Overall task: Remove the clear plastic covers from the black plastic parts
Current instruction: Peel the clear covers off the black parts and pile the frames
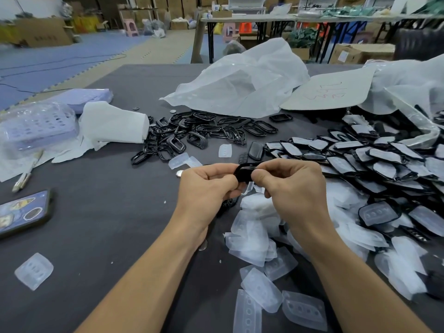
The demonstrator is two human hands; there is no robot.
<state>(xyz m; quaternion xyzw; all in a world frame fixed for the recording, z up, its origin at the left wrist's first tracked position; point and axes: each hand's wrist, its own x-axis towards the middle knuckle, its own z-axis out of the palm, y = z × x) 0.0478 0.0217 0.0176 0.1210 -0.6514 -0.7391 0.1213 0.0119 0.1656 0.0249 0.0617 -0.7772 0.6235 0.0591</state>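
Both hands meet over the middle of the dark table (101, 236). My left hand (206, 188) and my right hand (290, 188) pinch one black plastic part (245, 173) between thumbs and fingers. A bit of clear cover (249, 187) shows just under the part, between the hands. Beneath and to the right of my hands lies a heap of loose clear covers (254, 239). A pile of black parts with clear covers on them (374, 162) fills the right side. Bare black frames (192, 133) lie in a heap further back.
A phone (22, 212) lies at the left edge, a single clear cover (33, 270) near the front left. White tissue (113, 126), a clear plastic box (36, 126) and a pen-like tool (26, 174) sit at the left. Large plastic bags (240, 85) lie at the back.
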